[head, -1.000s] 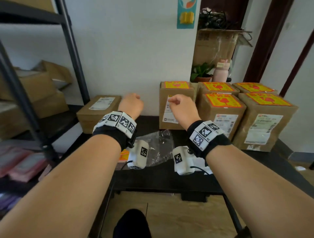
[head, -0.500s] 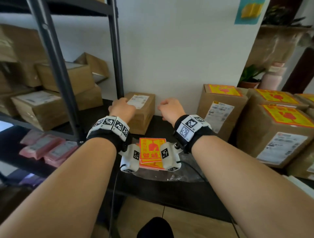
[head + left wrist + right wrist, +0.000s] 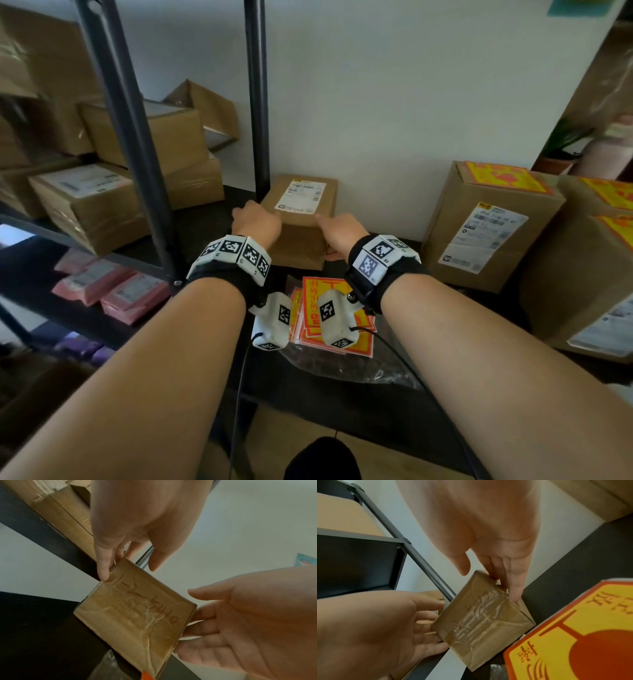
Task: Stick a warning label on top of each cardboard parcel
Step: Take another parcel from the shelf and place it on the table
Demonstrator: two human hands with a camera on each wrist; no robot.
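A small cardboard parcel [image 3: 297, 222] with a white shipping label on top sits on the black table [image 3: 376, 404] against the wall. My left hand [image 3: 257, 222] lies against its left side and my right hand [image 3: 337, 233] against its right side. The left wrist view shows straight left fingers [image 3: 102, 566] touching the parcel [image 3: 137, 615] at its edge. The right wrist view shows straight right fingers [image 3: 513, 588] along the parcel [image 3: 484, 618], thumb apart. A stack of orange-and-yellow warning labels [image 3: 310, 308] lies on the table below my wrists.
A black shelf post [image 3: 257, 102] stands just left of the parcel. The rack holds several cardboard boxes [image 3: 92, 202] and pink packets [image 3: 113, 291]. Parcels bearing warning labels [image 3: 486, 222] fill the right. A clear plastic bag [image 3: 342, 363] lies under the labels.
The view swung left from the labelled parcels to the small parcel. Both hands moved forward from hovering as fists and now lie with straight fingers against the parcel's two sides.
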